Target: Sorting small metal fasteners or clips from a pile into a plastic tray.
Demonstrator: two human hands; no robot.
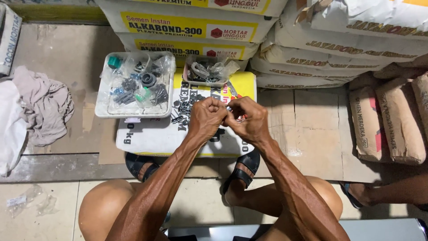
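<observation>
My left hand (pixel 206 117) and my right hand (pixel 249 118) meet in front of me, fingers curled together around a small metal part (pixel 229 109) that is mostly hidden between them. They hover over a white and yellow sack (pixel 147 136) lying flat on the floor. A small pile of dark screws and fittings (pixel 182 111) lies on the sack just left of my left hand.
A white tray (pixel 102 111) of bagged small hardware sits at the sack's far left, a smaller tub (pixel 209 71) of parts beside it. Stacked cement sacks (pixel 187 27) line the back, brown sacks (pixel 388 120) right. A grey cloth (pixel 42 105) lies left. Another person's foot (pixel 356 194) shows right.
</observation>
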